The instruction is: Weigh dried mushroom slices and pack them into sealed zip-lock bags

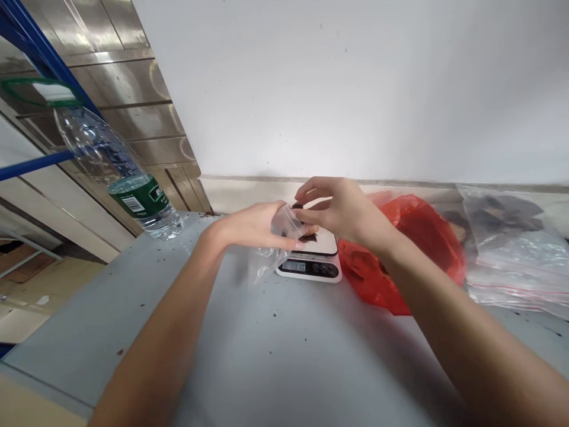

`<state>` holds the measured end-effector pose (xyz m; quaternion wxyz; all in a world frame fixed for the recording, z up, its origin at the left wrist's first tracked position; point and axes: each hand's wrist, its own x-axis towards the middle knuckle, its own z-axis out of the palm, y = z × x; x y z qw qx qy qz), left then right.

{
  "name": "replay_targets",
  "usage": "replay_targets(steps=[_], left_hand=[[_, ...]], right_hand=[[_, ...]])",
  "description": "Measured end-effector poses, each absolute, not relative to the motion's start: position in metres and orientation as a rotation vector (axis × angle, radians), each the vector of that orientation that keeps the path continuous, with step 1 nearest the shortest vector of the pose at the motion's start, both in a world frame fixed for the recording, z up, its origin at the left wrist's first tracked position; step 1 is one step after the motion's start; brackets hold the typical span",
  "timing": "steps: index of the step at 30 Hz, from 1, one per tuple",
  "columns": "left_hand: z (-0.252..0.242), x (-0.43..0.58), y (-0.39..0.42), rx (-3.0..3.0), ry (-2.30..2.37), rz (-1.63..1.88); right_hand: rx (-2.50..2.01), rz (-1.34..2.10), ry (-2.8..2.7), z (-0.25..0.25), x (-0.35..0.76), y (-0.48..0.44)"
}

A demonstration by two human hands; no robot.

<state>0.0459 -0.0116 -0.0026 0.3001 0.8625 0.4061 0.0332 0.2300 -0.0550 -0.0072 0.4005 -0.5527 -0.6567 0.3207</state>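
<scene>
A white digital scale (329, 274) with a lit display stands on the grey table near the wall. My left hand (253, 225) holds a small clear plastic bag (267, 264) at the scale's left side, its mouth facing right. Over the scale, my right hand (335, 207) has its fingers bent together around a dark piece at the bag's mouth; the fingertips partly hide it. Some dark and orange-brown pieces (310, 237) show on the white plate below. Just right of the scale, under my right forearm, lies an open red plastic bag (400, 237).
A large clear bottle with a green label (142, 196) stands at the table's back left. Clear zip bags (511, 267), one with dark pieces, lie at the right. Small dark crumbs dot the grey table (249, 356). A white wall (355, 89) rises behind.
</scene>
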Motion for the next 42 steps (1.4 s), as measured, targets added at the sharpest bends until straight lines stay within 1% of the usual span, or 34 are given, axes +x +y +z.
replay_targets(steps=[3,6,8,10,12,15,20,26,30,34,39,42], left_hand=[[-0.002,0.042,-0.009,2.273,1.118,0.082],[0.000,0.036,-0.006,2.297,1.030,0.111],[0.002,0.031,-0.005,2.297,1.107,0.084],[0.006,0.024,-0.004,2.285,1.259,0.024],[0.009,0.019,-0.004,2.257,1.362,-0.053],[0.011,0.015,-0.005,2.241,1.352,-0.129],[0.009,0.020,-0.006,2.278,1.271,-0.151],[0.006,0.029,-0.006,2.285,1.269,-0.193],[0.002,0.035,-0.004,2.302,1.267,-0.224],[-0.003,0.041,-0.003,2.338,1.194,-0.143],[-0.001,0.035,-0.002,2.285,1.066,-0.009],[0.005,0.026,-0.002,2.278,1.203,-0.061]], right_hand=[[-1.294,0.859,-1.768,-0.005,0.236,-0.055],[-1.259,0.762,-1.756,-0.008,0.241,-0.051],[-1.368,0.603,-1.740,-0.014,0.244,-0.044],[-1.527,0.518,-1.813,-0.023,0.248,-0.035],[-1.684,0.550,-1.963,-0.033,0.250,-0.027],[-1.786,0.641,-2.141,-0.044,0.250,-0.019],[-1.722,0.601,-2.171,-0.051,0.247,-0.016],[-1.696,0.675,-2.073,-0.044,0.259,-0.016],[-1.469,0.783,-2.065,-0.028,0.267,-0.024],[-1.275,0.957,-2.117,-0.016,0.260,-0.035],[-1.171,0.845,-1.930,-0.016,0.251,-0.036],[-1.388,0.736,-1.915,-0.018,0.257,-0.035]])
